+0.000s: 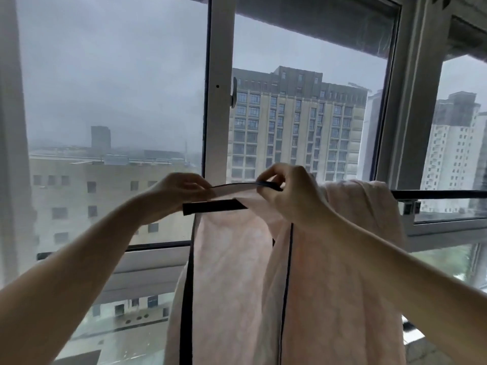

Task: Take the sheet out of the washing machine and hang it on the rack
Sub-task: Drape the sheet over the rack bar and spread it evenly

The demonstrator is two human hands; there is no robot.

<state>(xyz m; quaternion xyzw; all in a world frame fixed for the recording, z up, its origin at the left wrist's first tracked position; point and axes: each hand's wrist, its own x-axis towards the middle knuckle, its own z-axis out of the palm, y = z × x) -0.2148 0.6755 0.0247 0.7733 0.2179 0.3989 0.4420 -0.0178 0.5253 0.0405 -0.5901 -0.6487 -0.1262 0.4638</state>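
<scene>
Left hand (pixel 181 192): just left of centre, fingers curled, thumb and fingers pinching the left end of the sheet's top edge.
Right hand (pixel 290 196): just right of centre, fingers bent, pinching the same top edge at its dark trim (pixel 214 206).
Between the hands: the top edge is stretched across; one thin strip of trim arcs above and a wider band lies flat just below it.
Sheet (pixel 237 272): pale pink, at 6 o'clock, hanging from both hands down past the bottom of the view. Behind the right hand, toward 3 o'clock, it lies bunched over the bar (pixel 437 194).
Edges: a wide dark band runs down the sheet's left side; a thin dark line runs down a fold further right.
Open room: from the bunched cloth out to 3 o'clock the bar is bare, with a clamp (pixel 408 206) under it.
Lower bar (pixel 155 246): at 8 o'clock, dark, running against the glass and passing behind the sheet.
Frame (pixel 218 101): white upright at 12 o'clock, directly beyond the hands.
Count: two hands, one sheet, two dark bars, three panes.
</scene>
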